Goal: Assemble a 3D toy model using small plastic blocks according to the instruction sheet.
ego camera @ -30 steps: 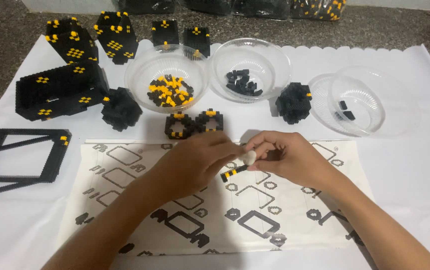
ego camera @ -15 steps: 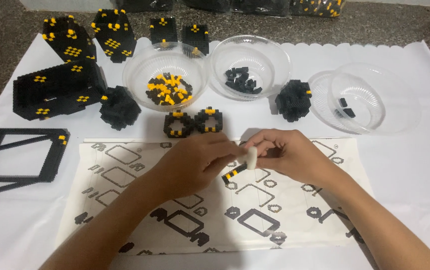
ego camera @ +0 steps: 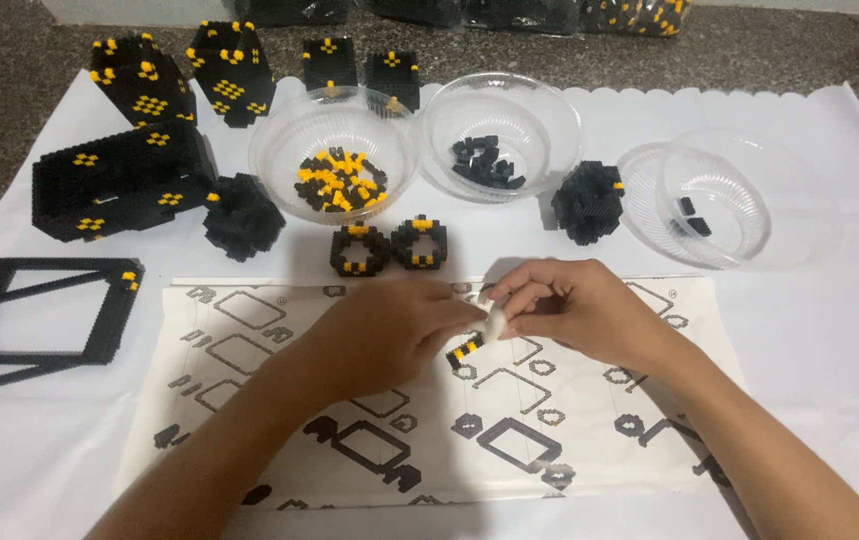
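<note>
— Hands? 
— L hand (ego camera: 379, 335) and R hand (ego camera: 574, 310) meet over the sheet (ego camera: 249, 400), w/ a white tool (ego camera: 495, 322) pinched in the R grip; L grip closed on a small black-yellow piece (ego camera: 463, 350).
— Risk? 
— Piece is tiny; too much push and it could pop loose, I'd guess. 
— Farther back? 
— Two cubes (ego camera: 389, 247), then clear bowls (ego camera: 334, 150), dark bags (ego camera: 549, 12) at the far edge. No labels legible.

2 bare forearms are showing, coming in from the bottom edge of the view, with no sleeves covering them as far as the picture is reaching. The left hand (ego camera: 389, 335) and the right hand (ego camera: 574, 305) are wearing no gloves, rings, watches or bands. The fingernails that are showing are looking short and unpainted.
</note>
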